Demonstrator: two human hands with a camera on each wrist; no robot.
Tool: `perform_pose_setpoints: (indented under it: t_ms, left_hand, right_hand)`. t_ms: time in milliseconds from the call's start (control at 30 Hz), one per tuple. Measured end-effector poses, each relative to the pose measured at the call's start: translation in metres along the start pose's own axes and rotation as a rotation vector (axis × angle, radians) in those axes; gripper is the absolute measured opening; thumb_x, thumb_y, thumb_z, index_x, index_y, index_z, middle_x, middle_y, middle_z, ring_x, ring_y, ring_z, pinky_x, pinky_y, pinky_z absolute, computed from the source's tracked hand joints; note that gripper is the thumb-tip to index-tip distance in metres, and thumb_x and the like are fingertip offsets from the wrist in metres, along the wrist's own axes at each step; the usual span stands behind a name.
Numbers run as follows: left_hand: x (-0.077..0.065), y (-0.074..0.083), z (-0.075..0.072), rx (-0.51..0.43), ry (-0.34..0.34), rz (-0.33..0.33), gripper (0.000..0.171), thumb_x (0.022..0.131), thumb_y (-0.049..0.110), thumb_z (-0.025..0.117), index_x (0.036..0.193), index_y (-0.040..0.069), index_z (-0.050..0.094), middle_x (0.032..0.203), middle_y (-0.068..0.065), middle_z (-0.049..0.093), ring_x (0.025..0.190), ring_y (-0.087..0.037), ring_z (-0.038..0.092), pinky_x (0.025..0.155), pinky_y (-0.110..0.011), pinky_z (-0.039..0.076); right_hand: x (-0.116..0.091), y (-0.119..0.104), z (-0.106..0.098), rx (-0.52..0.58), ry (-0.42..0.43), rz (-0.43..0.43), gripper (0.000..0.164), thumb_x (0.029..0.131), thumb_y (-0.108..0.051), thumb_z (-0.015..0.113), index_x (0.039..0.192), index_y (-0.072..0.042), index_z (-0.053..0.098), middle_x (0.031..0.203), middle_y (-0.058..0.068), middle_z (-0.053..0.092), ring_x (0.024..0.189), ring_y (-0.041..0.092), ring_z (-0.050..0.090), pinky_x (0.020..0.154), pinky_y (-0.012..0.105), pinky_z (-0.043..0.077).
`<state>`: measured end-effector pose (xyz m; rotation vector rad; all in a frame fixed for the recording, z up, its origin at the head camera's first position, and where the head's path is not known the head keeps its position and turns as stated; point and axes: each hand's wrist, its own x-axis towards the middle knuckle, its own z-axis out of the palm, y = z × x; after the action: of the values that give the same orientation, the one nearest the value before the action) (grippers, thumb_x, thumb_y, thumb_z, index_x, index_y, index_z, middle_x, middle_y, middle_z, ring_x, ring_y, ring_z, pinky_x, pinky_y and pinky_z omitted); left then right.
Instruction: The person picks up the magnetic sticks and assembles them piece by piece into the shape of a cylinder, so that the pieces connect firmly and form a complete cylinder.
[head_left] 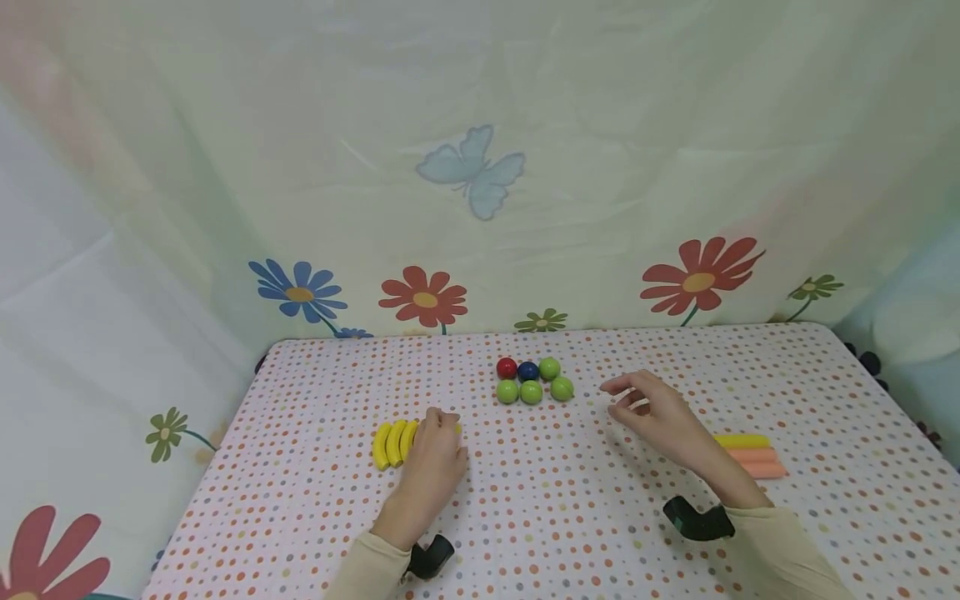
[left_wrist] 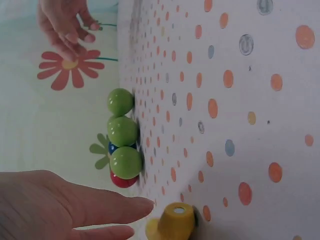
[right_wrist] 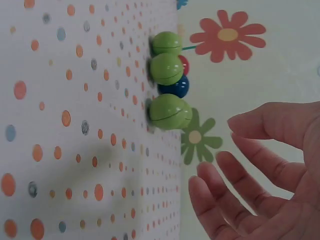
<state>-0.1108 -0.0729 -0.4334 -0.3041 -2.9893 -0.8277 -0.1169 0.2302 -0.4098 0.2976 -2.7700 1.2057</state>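
Note:
My left hand (head_left: 435, 456) is over the right end of a row of small yellow toy bananas (head_left: 389, 445), hiding part of it. In the left wrist view its straight thumb (left_wrist: 112, 202) points at a banana's blunt end (left_wrist: 176, 220), with the tip right beside it. My right hand (head_left: 657, 414) hovers above the table with nothing in it, fingers loosely bent and spread apart. To its left are small round toy fruits in two rows: a red one (head_left: 507, 368), a dark blue one (head_left: 528, 372) and several green ones (head_left: 531, 392).
Yellow and salmon-coloured sticks (head_left: 752, 456) lie beside my right forearm. The table (head_left: 300, 508) wears a dotted cloth. A flowered curtain (head_left: 570, 167) hangs behind it and at the sides. A black wrist-camera mount (head_left: 697, 518) sticks out near the right sleeve.

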Motion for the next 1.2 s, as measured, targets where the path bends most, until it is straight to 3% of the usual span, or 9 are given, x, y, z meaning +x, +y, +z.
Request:
perform_pose_setpoints:
  t_ms: [233, 367, 500, 833, 1033, 1200]
  left_hand:
    - [0.0, 0.006, 0.011, 0.018, -0.087, 0.025, 0.027, 0.09, -0.014, 0.067, 0.117, -0.011, 0.069, 0.112, -0.019, 0.059, 0.102, -0.032, 0.06, 0.086, -0.044, 0.057]
    - [-0.001, 0.01, 0.015, 0.044, -0.094, 0.067, 0.021, 0.09, -0.012, 0.07, 0.109, -0.005, 0.072, 0.1, -0.012, 0.061, 0.093, -0.027, 0.061, 0.08, -0.039, 0.057]
    - [-0.003, 0.011, 0.017, 0.066, -0.048, 0.126, 0.017, 0.086, -0.009, 0.075, 0.102, -0.003, 0.075, 0.093, -0.009, 0.062, 0.087, -0.024, 0.062, 0.073, -0.034, 0.056]
    - [-0.002, 0.011, 0.017, 0.018, -0.021, 0.147, 0.014, 0.085, -0.008, 0.078, 0.098, -0.003, 0.075, 0.089, -0.009, 0.065, 0.084, -0.022, 0.063, 0.074, -0.032, 0.056]
    - [0.004, 0.018, 0.024, 0.05, -0.057, 0.132, 0.013, 0.087, -0.003, 0.08, 0.099, 0.0, 0.075, 0.091, -0.006, 0.064, 0.087, -0.023, 0.064, 0.075, -0.033, 0.057]
    - [0.007, 0.022, 0.027, 0.09, -0.073, 0.112, 0.017, 0.086, 0.002, 0.084, 0.101, 0.003, 0.076, 0.095, -0.005, 0.065, 0.089, -0.021, 0.064, 0.076, -0.034, 0.057]
  right_hand:
    - [0.025, 0.004, 0.02, -0.018, -0.056, -0.008, 0.031, 0.094, 0.0, 0.072, 0.123, 0.007, 0.067, 0.119, 0.025, 0.059, 0.103, 0.039, 0.063, 0.081, 0.047, 0.058]
    - [0.036, 0.004, 0.034, -0.047, -0.086, 0.01, 0.034, 0.095, -0.001, 0.071, 0.127, 0.009, 0.065, 0.124, 0.028, 0.057, 0.105, 0.04, 0.063, 0.085, 0.052, 0.057]
    - [0.039, 0.003, 0.042, -0.058, -0.127, 0.031, 0.033, 0.095, 0.0, 0.071, 0.126, 0.008, 0.065, 0.117, 0.023, 0.059, 0.099, 0.033, 0.064, 0.083, 0.047, 0.057]
    - [0.028, -0.004, 0.055, -0.047, -0.193, 0.012, 0.032, 0.088, 0.001, 0.081, 0.119, 0.002, 0.07, 0.106, 0.011, 0.061, 0.091, 0.023, 0.061, 0.078, 0.037, 0.055]
    - [0.021, -0.01, 0.066, -0.037, -0.202, -0.026, 0.031, 0.083, 0.009, 0.08, 0.112, 0.002, 0.072, 0.106, 0.01, 0.055, 0.085, 0.017, 0.056, 0.07, 0.028, 0.054]
    - [0.015, -0.019, 0.072, -0.021, -0.257, -0.101, 0.027, 0.082, 0.007, 0.078, 0.108, 0.002, 0.072, 0.098, 0.004, 0.058, 0.081, 0.013, 0.056, 0.068, 0.025, 0.053]
